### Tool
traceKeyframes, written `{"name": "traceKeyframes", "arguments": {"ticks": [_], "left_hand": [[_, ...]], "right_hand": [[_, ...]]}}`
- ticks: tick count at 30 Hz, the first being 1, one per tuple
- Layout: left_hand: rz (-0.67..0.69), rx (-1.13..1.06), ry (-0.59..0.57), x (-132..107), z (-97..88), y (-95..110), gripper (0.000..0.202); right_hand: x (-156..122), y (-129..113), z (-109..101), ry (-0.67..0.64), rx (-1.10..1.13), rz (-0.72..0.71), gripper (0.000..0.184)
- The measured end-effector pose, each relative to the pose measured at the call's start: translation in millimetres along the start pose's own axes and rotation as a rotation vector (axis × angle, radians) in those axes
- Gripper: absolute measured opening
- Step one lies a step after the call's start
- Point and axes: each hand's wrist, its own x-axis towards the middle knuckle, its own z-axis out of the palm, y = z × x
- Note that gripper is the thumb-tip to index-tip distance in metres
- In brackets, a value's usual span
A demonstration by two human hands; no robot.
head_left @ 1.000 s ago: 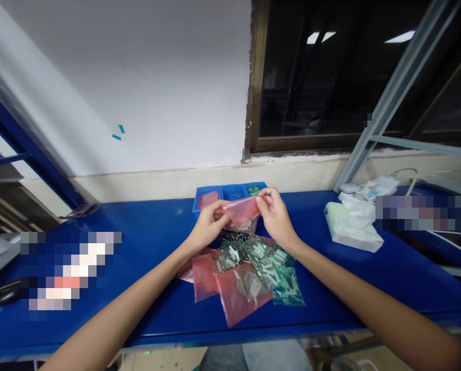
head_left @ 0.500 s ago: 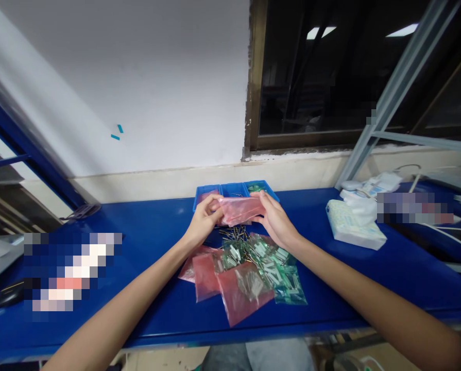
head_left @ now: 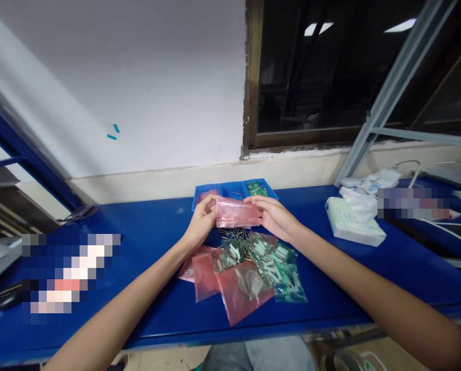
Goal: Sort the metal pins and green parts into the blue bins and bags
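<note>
Both hands hold one small pink plastic bag [head_left: 236, 213] level above the blue table [head_left: 149, 242]. My left hand [head_left: 202, 222] pinches its left end, fingers closed. My right hand [head_left: 274, 217] grips its right end. Below the bag lies a loose heap of small dark pins [head_left: 234, 236]. Nearer me lies a pile of pink bags [head_left: 238, 291] and green bags [head_left: 278, 268] with small parts inside.
Three small blue trays [head_left: 232, 188] stand in a row behind the hands, by the wall. A white tissue pack [head_left: 354, 224] lies at the right. A black mouse [head_left: 4, 298] sits at the far left edge. A metal frame post [head_left: 373, 116] rises at the right.
The pink bag has been turned from hanging tilted to lying level between my hands, and both hands have lowered slightly toward the table.
</note>
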Motion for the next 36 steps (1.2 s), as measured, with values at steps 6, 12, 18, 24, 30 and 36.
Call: {"name": "traceKeyframes", "arguments": {"ticks": [6,12,18,24,30,36], "left_hand": [[-0.002,-0.02,0.046,1.2,-0.8,-2.6,0.027],[0.116,0.207,-0.055,-2.8,-1.4,3.2,0.034],[0.173,0.256,-0.004,-3.3,-0.1,13.4,0.023],[0.04,0.089,0.072,1.9,-4.0,13.1,0.03],[-0.097,-0.016,-0.021,-0.6,2.5,8.6,0.037],[-0.059,0.104,-0.029,-5.2,5.3,8.9,0.03]], "right_hand": [[2.0,-2.8,-1.7,-0.069,-0.144,-0.146,0.025],[6.5,4.0,-6.1,0.014,-0.425,-0.375,0.014],[4.0,-0.8,-5.4,0.059,-0.426,-0.454,0.014],[1.9,-4.7,-5.5,0.069,-0.47,-0.534,0.022],[1.7,-2.1,-7.4,0.1,-0.508,-0.521,0.017],[-1.0,-1.1,-2.2,-0.06,-0.298,-0.319,0.03]]}}
